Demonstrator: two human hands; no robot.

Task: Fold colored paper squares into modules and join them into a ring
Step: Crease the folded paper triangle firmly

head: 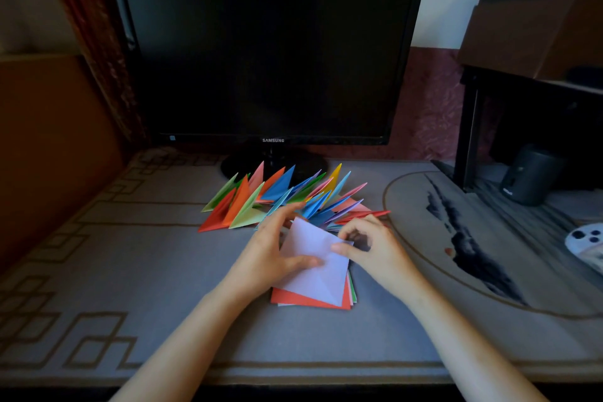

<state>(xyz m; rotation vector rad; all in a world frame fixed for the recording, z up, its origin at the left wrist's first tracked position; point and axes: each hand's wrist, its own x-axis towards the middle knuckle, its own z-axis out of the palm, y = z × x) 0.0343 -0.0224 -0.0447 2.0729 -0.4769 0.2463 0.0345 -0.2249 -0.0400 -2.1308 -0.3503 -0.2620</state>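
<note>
A dark monitor (pixel 264 52) stands at 12 o'clock at the back of a grey patterned mat (pixel 146 271). A brown box (pixel 535 16) sits on a shelf at 2 o'clock, with a small dark speaker (pixel 528 176) below it.

In front of the monitor's foot, a fan of folded modules (pixel 277 196) in red, orange, green, blue, yellow and pink lies on the mat, its points aimed toward 12 and 1 o'clock. At 6 o'clock from the fan lies a stack (pixel 293 299) of paper squares with a red one showing on top.

Over the stack is a pale lilac sheet (pixel 313 281), turned like a diamond and held between both hands. The left hand (pixel 267 254) grips it from 9 o'clock, with the thumb laid across its face and the fingers reaching along its far-left edge toward the top corner, which is close to the fan. The right hand (pixel 375 248) is at 3 o'clock, fingers curled, and pinches the sheet's right corner with the thumb pressed on the paper.
</note>
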